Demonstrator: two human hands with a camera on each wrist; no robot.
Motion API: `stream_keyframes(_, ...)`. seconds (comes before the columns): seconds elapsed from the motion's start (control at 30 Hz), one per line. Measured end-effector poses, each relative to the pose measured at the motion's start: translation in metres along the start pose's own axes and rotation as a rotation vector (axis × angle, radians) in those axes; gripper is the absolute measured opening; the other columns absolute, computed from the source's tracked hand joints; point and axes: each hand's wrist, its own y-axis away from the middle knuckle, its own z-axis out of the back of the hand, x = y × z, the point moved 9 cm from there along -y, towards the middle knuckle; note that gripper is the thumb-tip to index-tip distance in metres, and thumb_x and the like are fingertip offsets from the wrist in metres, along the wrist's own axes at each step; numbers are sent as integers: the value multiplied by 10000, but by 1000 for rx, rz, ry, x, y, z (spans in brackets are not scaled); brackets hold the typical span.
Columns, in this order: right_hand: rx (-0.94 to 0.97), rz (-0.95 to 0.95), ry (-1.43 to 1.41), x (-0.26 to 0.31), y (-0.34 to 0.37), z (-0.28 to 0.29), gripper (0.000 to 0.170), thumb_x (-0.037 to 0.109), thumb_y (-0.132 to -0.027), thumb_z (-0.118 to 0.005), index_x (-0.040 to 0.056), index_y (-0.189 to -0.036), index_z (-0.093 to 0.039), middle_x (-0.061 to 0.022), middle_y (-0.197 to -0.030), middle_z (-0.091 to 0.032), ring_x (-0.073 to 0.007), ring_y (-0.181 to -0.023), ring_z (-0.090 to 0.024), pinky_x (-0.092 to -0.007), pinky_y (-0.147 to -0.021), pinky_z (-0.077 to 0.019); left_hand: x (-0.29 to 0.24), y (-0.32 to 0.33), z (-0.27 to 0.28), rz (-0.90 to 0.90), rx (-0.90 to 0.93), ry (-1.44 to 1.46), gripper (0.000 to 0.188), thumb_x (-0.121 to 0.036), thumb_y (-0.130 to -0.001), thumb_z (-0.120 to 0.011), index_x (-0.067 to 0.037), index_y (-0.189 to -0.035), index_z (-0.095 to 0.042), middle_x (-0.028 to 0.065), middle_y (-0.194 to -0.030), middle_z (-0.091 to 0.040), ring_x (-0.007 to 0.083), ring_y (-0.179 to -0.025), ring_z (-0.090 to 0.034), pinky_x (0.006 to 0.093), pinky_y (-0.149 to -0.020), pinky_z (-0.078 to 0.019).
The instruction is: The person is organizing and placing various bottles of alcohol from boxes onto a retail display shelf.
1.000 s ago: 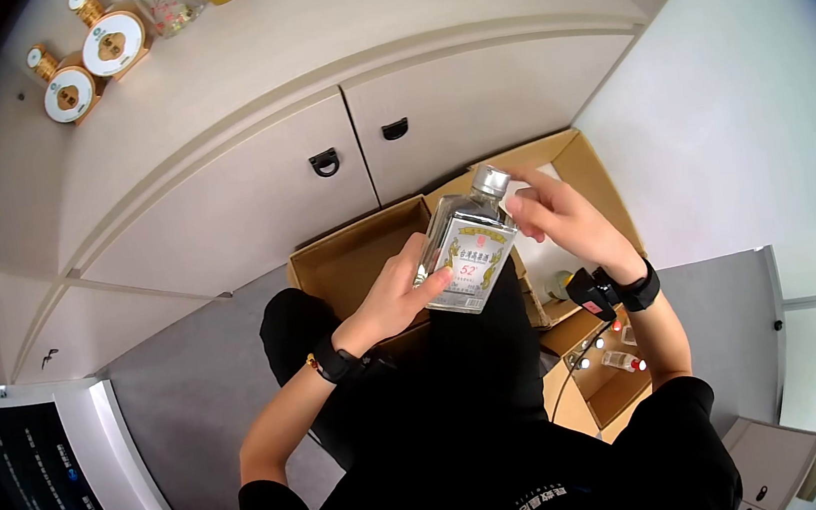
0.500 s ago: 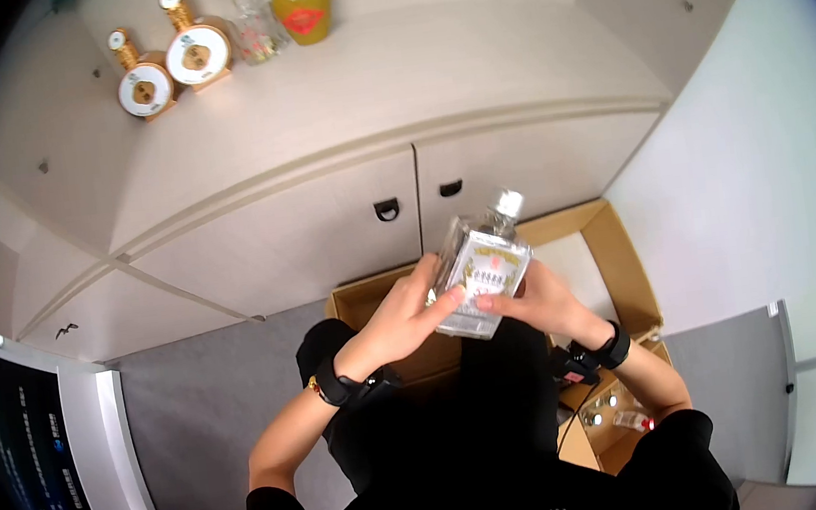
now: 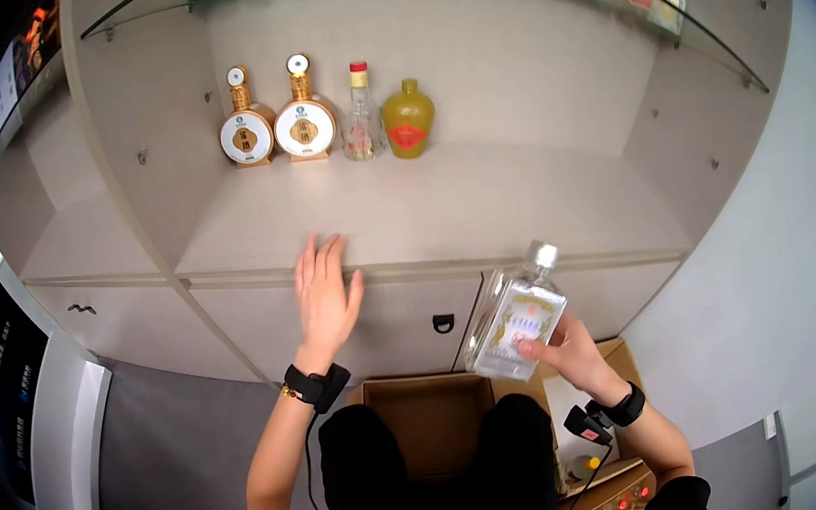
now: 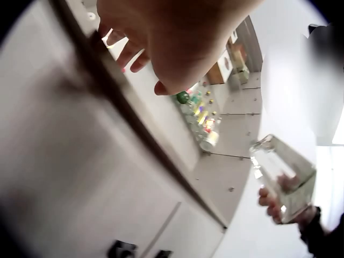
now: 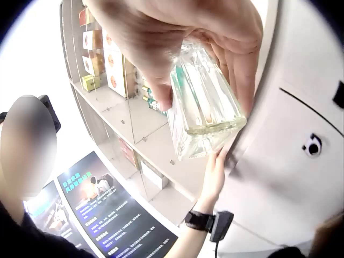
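Observation:
My right hand (image 3: 577, 355) grips a clear, square-sided glass liquor bottle (image 3: 521, 331) by its lower side, thumb across the pale label. The bottle leans with its silver cap up and to the right, in front of the cabinet doors. In the right wrist view the thick glass base of the bottle (image 5: 207, 115) faces the camera. My left hand (image 3: 326, 300) holds nothing; its fingers are extended at the front edge of the cabinet shelf (image 3: 522, 192). The left wrist view shows the left hand (image 4: 172, 43) over that edge.
Two round white-and-gold bottles (image 3: 305, 129), a clear bottle with a red cap (image 3: 362, 124) and an olive-green bottle (image 3: 409, 122) stand at the shelf's back left. Above hangs a glass shelf (image 3: 591, 7) with more bottles. Cardboard boxes (image 3: 373, 392) lie below by the knees.
The left hand has left the bottle and moved up to the shelf edge. The right hand, first near the cap, has taken the bottle and moved it right. The head view has tilted upward.

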Motion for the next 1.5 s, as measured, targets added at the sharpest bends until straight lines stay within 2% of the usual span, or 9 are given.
stream_keyframes(0.1, -106, 121, 120, 21, -34, 27, 482, 103, -780, -700, -75, -1147, -442, -119, -1021, -620, -164, -919, -611, -286, -807, -502, 11, 8, -6, -23, -90, -103, 451, -136, -763, -580, 8, -1178, -479, 140, -1230, -479, 304, -1173, -404, 439, -1032, -255)
stream_keyframes(0.17, -241, 184, 370, 28, -62, 58, 515, 102, -780, -701, -77, -1172, -419, -133, -1035, -608, -175, -968, -598, -295, -822, -499, 12, 7, -5, 40, -127, -78, 441, -114, -740, -586, 2, -1155, -490, 124, -1204, -493, 297, -1156, -418, 443, -1026, -262)
stream_keyframes(0.3, -258, 275, 373, 66, -108, 62, 561, 115, -779, -705, -76, -1201, -388, -151, -1076, -583, -193, -1006, -585, -298, -837, -497, 17, 10, -6, 69, -194, -43, 427, -96, -721, -589, -3, -1129, -500, 113, -1188, -503, 294, -1147, -426, 445, -1020, -269)
stream_keyframes(0.5, -236, 289, 380, 56, -166, 72, 544, 114, -776, -706, -62, -1182, -390, -163, -1132, -553, -217, -1027, -577, -305, -861, -494, 25, 12, -10, 69, -217, -39, 429, -78, -705, -582, -22, -1123, -507, 97, -1176, -514, 269, -1139, -442, 431, -1011, -282)
stream_keyframes(0.73, -249, 253, 443, 38, -190, 71, 537, 106, -772, -708, -44, -1178, -391, -162, -1143, -547, -215, -1074, -546, -324, -895, -472, 25, 12, -10, 72, -225, -15, 422, -77, -703, -576, -26, -1117, -512, 95, -1176, -518, 259, -1130, -453, 422, -1005, -291)
stream_keyframes(0.83, -200, 230, 337, 35, -198, 71, 595, 110, -773, -706, -32, -1234, -357, -151, -1169, -535, -215, -1092, -532, -332, -920, -455, 27, 12, -11, 85, -220, 16, 423, -65, -699, -571, -20, -1115, -512, 97, -1179, -514, 266, -1137, -443, 426, -1012, -275)
stream_keyframes(0.93, -154, 167, 487, 41, -201, 69, 683, 139, -772, -714, -23, -1298, -309, -132, -1203, -524, -209, -1108, -520, -338, -939, -436, 25, 12, -8, 85, -220, 40, 415, -65, -702, -569, -17, -1111, -515, 99, -1180, -514, 272, -1139, -441, 428, -1014, -271)
stream_keyframes(1.1, -38, 157, 487, 39, -216, 71, 680, 195, -781, -711, -21, -1297, -324, -130, -1191, -538, -203, -1095, -526, -337, -934, -427, 23, 11, 0, 75, -224, 44, 394, -54, -712, -557, -15, -1102, -520, 107, -1172, -524, 279, -1129, -455, 430, -1006, -289)
stream_keyframes(1.5, -41, 52, 637, 39, -259, 73, 738, 388, -796, -669, 49, -1336, -298, -119, -1202, -515, -227, -1093, -518, -366, -829, -503, 22, 10, 4, 80, -181, 90, 407, -30, -715, -531, -17, -1121, -525, 95, -1179, -531, 276, -1141, -455, 431, -1013, -280)
